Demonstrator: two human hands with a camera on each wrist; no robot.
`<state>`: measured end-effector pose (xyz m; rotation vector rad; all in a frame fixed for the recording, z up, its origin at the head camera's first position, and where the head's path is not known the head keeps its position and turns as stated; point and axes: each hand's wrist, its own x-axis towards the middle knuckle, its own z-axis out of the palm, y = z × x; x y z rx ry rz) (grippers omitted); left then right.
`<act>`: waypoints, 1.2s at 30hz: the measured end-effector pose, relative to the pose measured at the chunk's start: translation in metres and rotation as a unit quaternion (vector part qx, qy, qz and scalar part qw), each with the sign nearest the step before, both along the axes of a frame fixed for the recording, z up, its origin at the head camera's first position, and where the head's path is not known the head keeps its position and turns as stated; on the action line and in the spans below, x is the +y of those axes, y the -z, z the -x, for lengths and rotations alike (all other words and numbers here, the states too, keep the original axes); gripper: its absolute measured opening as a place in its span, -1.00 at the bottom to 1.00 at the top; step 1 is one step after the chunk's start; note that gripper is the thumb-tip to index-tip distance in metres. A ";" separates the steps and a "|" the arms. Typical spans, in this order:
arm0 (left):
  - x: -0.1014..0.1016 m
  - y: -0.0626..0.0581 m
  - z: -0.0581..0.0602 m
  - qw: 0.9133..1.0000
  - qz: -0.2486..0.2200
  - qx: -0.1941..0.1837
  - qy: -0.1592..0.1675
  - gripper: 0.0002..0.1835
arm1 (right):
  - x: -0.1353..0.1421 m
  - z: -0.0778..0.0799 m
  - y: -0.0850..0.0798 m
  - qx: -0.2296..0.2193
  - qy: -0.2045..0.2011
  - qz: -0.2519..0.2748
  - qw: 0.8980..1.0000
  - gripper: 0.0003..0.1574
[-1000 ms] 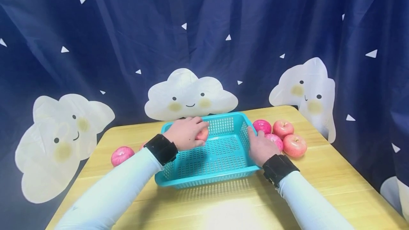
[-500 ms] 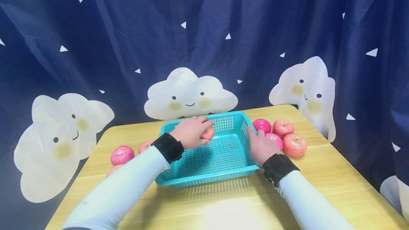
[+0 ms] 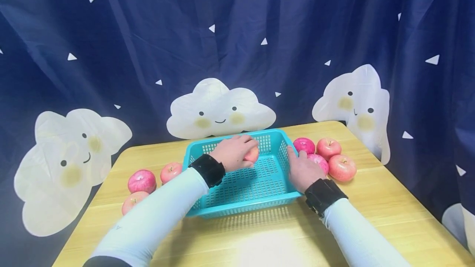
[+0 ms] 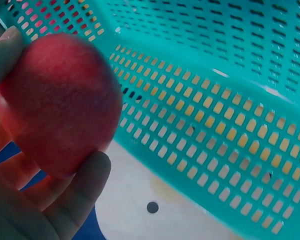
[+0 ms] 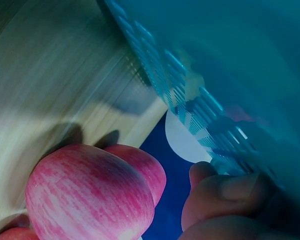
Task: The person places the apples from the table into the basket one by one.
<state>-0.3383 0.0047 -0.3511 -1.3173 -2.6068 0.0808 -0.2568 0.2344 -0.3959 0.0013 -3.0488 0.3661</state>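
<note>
My left hand (image 3: 233, 153) grips a red apple (image 3: 253, 154) inside the blue-green plastic basket (image 3: 245, 205), above its slotted floor. In the left wrist view the thumb and fingers curl round this apple (image 4: 60, 105), close to the basket's slotted wall (image 4: 215, 132). My right hand (image 3: 305, 172) holds the basket's right rim, with the thumb at the inner side and curled fingers (image 5: 225, 197) along the outer side. Just beyond that hand lies a striped pink apple (image 5: 90, 192) on the table.
Several apples (image 3: 343, 168) cluster to the right of the basket. Left of it are three more apples (image 3: 142, 181), partly beside my left sleeve. The wooden table (image 3: 371, 201) ends at a dark blue curtain (image 3: 237, 32) with cloud prints.
My left hand has moved to the right within the basket, carrying the apple. The apples at the left have come into fuller view. My right hand has stayed on the rim.
</note>
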 end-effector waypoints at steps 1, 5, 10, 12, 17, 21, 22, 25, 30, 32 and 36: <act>0.002 0.001 0.001 1.000 0.002 0.000 0.000 -0.26 | 0.000 0.000 0.000 0.001 0.000 0.001 1.000 -0.14; 0.010 0.004 0.006 1.000 0.007 -0.008 0.003 -0.24 | 0.000 0.002 -0.001 0.004 0.000 0.002 1.000 -0.15; 0.020 0.008 0.010 1.000 0.017 -0.009 0.006 -0.24 | 0.000 0.003 -0.002 0.006 -0.002 -0.001 1.000 -0.15; 0.024 0.010 0.011 1.000 0.022 -0.008 0.005 -0.24 | 0.000 0.003 -0.003 0.007 -0.003 -0.002 1.000 -0.15; 0.039 0.015 0.014 0.999 0.037 -0.004 0.001 -0.23 | 0.001 0.004 -0.003 0.012 -0.006 -0.002 1.000 -0.12; 0.050 0.019 0.013 0.999 0.048 -0.001 0.007 -0.23 | 0.002 0.003 -0.002 0.016 -0.008 -0.003 1.000 -0.11; 0.052 0.019 0.013 0.999 0.049 -0.001 0.008 -0.23 | 0.003 0.003 -0.001 0.017 -0.009 -0.003 1.000 -0.11; 0.058 0.021 0.013 0.999 0.053 0.001 0.008 -0.23 | 0.004 0.002 0.000 0.023 -0.009 -0.003 1.000 -0.12; 0.062 0.025 0.017 0.999 0.050 -0.007 0.005 -0.23 | 0.006 0.000 0.002 0.038 -0.012 -0.005 0.999 -0.15; 0.063 0.029 0.019 0.999 0.048 -0.010 0.005 -0.23 | 0.006 0.000 0.002 0.032 -0.012 -0.003 0.999 -0.14; 0.061 0.037 0.024 0.999 0.047 -0.011 -0.001 -0.24 | 0.003 0.000 0.003 0.021 -0.015 0.005 1.000 -0.13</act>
